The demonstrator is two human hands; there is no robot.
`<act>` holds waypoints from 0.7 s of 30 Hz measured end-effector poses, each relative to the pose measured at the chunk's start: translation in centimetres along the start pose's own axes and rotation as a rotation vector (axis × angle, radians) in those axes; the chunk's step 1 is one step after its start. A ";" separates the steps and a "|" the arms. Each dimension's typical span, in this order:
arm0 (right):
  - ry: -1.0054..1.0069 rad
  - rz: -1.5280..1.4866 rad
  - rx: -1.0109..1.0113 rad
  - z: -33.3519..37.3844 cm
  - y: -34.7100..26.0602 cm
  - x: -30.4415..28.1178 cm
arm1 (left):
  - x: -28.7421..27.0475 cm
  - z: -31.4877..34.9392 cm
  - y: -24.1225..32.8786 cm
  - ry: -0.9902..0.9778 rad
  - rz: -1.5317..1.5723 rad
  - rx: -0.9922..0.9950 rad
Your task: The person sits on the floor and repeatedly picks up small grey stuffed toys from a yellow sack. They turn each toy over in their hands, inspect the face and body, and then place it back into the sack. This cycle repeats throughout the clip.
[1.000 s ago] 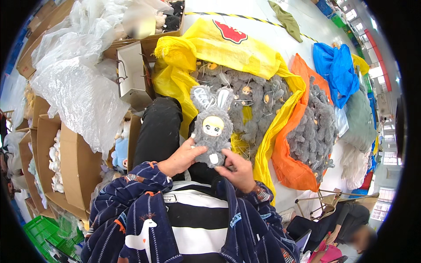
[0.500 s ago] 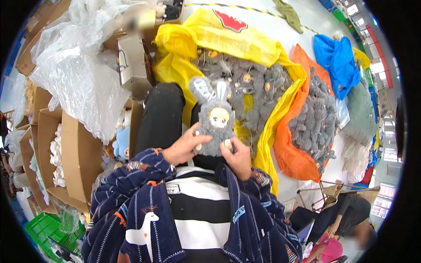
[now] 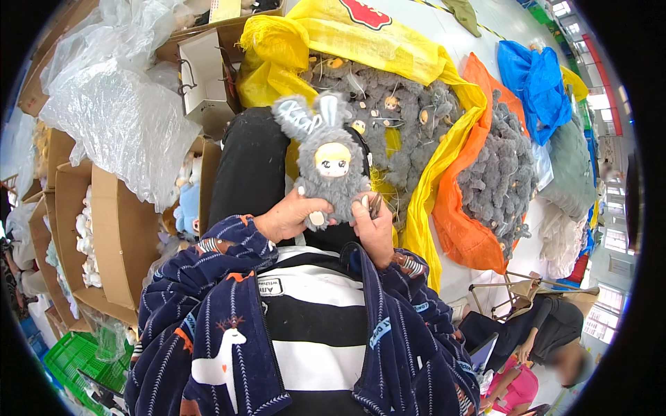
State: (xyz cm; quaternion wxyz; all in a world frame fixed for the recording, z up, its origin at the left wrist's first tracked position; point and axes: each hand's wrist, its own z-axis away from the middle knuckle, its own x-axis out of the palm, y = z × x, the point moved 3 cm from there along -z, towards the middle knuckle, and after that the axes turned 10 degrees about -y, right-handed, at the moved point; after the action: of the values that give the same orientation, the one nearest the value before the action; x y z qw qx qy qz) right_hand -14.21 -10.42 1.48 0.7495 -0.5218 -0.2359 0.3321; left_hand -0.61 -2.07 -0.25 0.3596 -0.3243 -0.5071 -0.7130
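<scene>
A fluffy grey plush doll (image 3: 326, 182) with long bunny ears, a yellow fringe and a pale face is held upright above my lap, its face toward me. My left hand (image 3: 295, 212) is closed on its lower left side, the thumb lying across the body near a cream foot (image 3: 317, 218). At the lower right, my right hand (image 3: 373, 225) pinches the doll's edge. A small dark, metal-looking piece (image 3: 375, 205) shows between the right fingers; its kind is unclear. The doll's back and the fingers behind it are hidden.
Ahead lies an open yellow sack (image 3: 368, 38) of grey plush dolls (image 3: 409, 139); an orange sack (image 3: 451, 229) of grey plush pieces is beside it. Cardboard boxes (image 3: 114, 236) with plush toys and clear plastic sheeting (image 3: 118, 118) stand left. People (image 3: 548, 333) sit at lower right.
The doll has shifted slightly up and left and tilted, its ears now leaning left. My right fingers have turned, and a dark metal-looking piece now shows in them.
</scene>
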 end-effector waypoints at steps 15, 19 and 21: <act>-0.248 -0.359 0.088 0.4 -1.2 1.2 | -1.4 -0.6 0.6 0.229 -0.221 0.330; -0.185 -0.107 -0.025 0.6 -1.6 1.0 | -1.8 -0.8 1.0 0.226 -0.428 0.375; -0.156 -0.050 -0.124 0.4 -1.6 1.0 | -1.5 -0.7 1.4 0.234 -0.419 0.390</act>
State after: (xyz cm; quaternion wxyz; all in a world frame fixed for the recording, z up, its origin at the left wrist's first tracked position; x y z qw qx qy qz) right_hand -13.44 -9.77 3.15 0.7032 -0.5338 -0.3266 0.3375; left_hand 1.26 -2.79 -1.03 0.3160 -0.0531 -0.6454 -0.6934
